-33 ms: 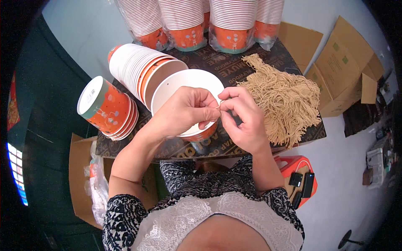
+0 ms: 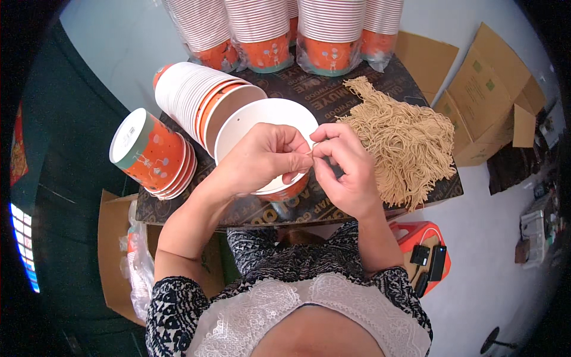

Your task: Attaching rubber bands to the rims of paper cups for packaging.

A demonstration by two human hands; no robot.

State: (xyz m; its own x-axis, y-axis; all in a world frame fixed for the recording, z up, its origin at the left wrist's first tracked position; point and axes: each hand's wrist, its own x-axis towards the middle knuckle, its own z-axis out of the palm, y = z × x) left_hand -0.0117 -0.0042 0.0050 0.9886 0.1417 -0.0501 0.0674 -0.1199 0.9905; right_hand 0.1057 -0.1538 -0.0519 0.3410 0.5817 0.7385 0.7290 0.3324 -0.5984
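A round paper bucket (image 2: 270, 110), white inside with an orange outside, stands mouth up at the table's near edge. Over its right rim my left hand (image 2: 262, 156) and my right hand (image 2: 348, 172) meet, thumbs and forefingers pinched together. Between the fingertips shows a short bit of thin cord (image 2: 311, 150); the rest of it is hidden by my fingers. A small dark hole shows in the bucket's inner wall. Right of my right hand lies a loose heap of tan cords (image 2: 404, 143).
Nested buckets (image 2: 190, 98) lie on their side behind the bucket. A short upside-down stack (image 2: 154, 154) stands left. Tall plastic-wrapped stacks (image 2: 330, 35) line the back of the dark table (image 2: 309, 89). Cardboard boxes (image 2: 482, 95) flank it; a red stool (image 2: 410, 229) holds black devices.
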